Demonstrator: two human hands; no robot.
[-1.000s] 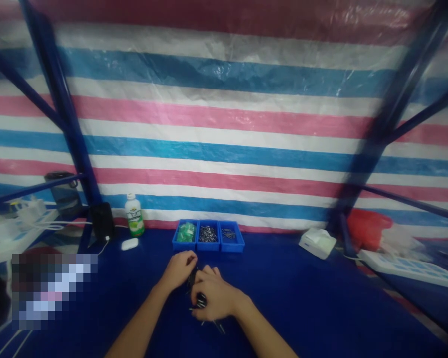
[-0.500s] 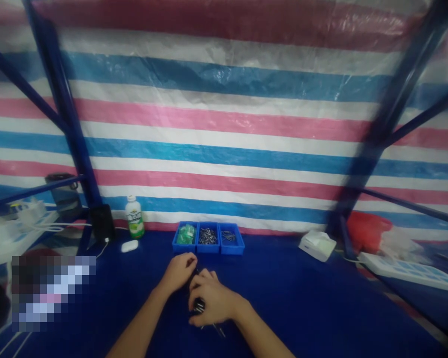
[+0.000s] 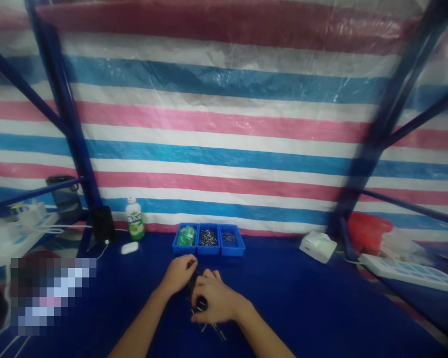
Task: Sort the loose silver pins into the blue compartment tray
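My left hand [image 3: 179, 273] is closed, with thumb and fingers pinched at the far end of a small dark object [image 3: 192, 281] between the two hands. Its kind cannot be made out. Curled over the near end, my right hand [image 3: 220, 301] has its thumb and fingers around a black, rounded part [image 3: 200, 304] with a shiny spot. Several thin metal pins or screws [image 3: 219, 332] lie on the blue tabletop [image 3: 283, 298] just below my right hand. The palm sides of both hands are hidden.
Three blue bins stand beyond my hands: one with green packets [image 3: 186, 236], one full of small metal screws [image 3: 208, 237], one with a few longer ones [image 3: 229, 237]. A bottle [image 3: 135, 219], white case [image 3: 130, 247] and black phone-like device [image 3: 102, 223] are left; a tissue pack [image 3: 318, 246] is right.
My right hand has shifted slightly right and its thumb and fingers have drawn closer together around the black part. My left hand keeps nearly the same place.
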